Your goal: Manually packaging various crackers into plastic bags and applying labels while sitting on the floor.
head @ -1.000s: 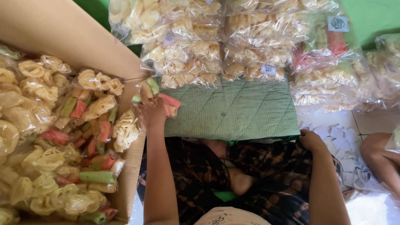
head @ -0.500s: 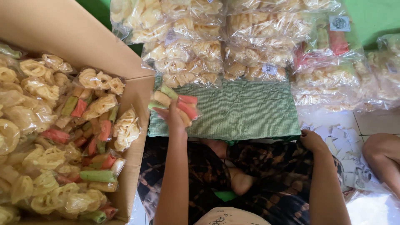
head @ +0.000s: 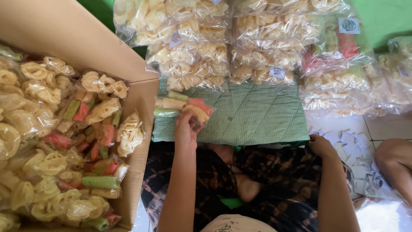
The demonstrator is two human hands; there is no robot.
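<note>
Item: left hand (head: 185, 131) gripped a clear packet of coloured stick crackers (head: 183, 107) just above the green quilted mat (head: 253, 116), best kept level; right hand (head: 319, 146) rested empty, fingers curled.

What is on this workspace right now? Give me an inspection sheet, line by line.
Surface: green quilted mat on a pale tiled floor.
Job's things: clear bag of coloured stick crackers, held over the mat's left end.
Clutter: open cardboard box at left, full of bagged yellow curls and coloured sticks; stacked cracker bags beyond the mat; small white paper slips on the floor at right.
Hands: left hand grips the bag from below; right hand rests at the mat's near right corner, holding nothing that shows.
Cables: nothing seen.
Surroundings: another person's limb at the right edge; green wall behind.
</note>
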